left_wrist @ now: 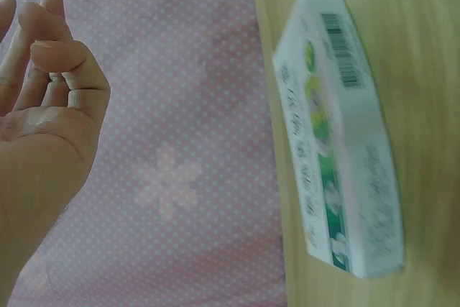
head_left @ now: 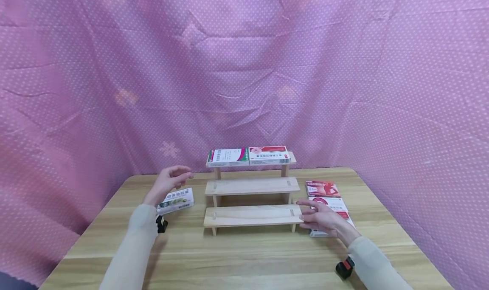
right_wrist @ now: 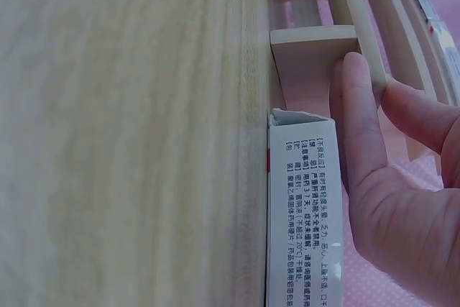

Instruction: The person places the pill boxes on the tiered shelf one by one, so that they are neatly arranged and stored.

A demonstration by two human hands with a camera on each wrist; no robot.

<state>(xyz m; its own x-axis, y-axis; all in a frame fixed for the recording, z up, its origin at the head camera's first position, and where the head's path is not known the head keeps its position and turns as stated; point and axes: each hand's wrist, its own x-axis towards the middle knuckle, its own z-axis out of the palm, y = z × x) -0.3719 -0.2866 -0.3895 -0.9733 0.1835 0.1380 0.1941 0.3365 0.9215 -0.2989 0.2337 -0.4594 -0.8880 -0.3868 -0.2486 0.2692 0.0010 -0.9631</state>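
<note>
A three-tier wooden display stand stands mid-table. My right hand pinches the right end of its lowest board; in the right wrist view the thumb and fingers lie on opposite faces of that board. Over the left side of the table, my left hand hangs in the air with loosely bent fingers and nothing in them. Beneath it lies a white and green medicine box, apart from the hand. On the top tier, a white, green and magenta medicine box sits beside a red and white medicine box.
Right of the stand lie a red medicine box and white and red medicine boxes, partly covered by my right hand. A pink dotted cloth hangs behind the wooden table.
</note>
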